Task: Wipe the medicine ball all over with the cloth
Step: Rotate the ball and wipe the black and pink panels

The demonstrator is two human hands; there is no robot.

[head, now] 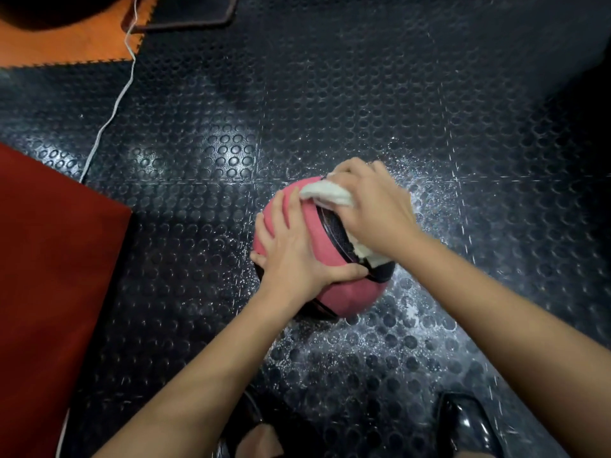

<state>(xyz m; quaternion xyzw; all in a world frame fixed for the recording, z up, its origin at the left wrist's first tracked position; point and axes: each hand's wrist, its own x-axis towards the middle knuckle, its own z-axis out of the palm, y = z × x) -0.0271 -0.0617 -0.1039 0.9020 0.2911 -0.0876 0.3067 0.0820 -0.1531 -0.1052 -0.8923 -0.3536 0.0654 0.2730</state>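
A pink medicine ball with black seams sits on the dark studded floor, in the middle of the head view. My left hand lies on its near left side, fingers spread flat over the pink panel and thumb stretched along a seam. My right hand covers the far right top of the ball, fingers curled over a white cloth. The cloth is bunched under that hand; one end sticks out on top and another shows below the palm. Much of the ball is hidden by both hands.
The black studded rubber floor has white specks scattered around the ball. A red mat lies at the left, an orange mat at the far left. A white cable runs across the floor. Black shoes show at the bottom.
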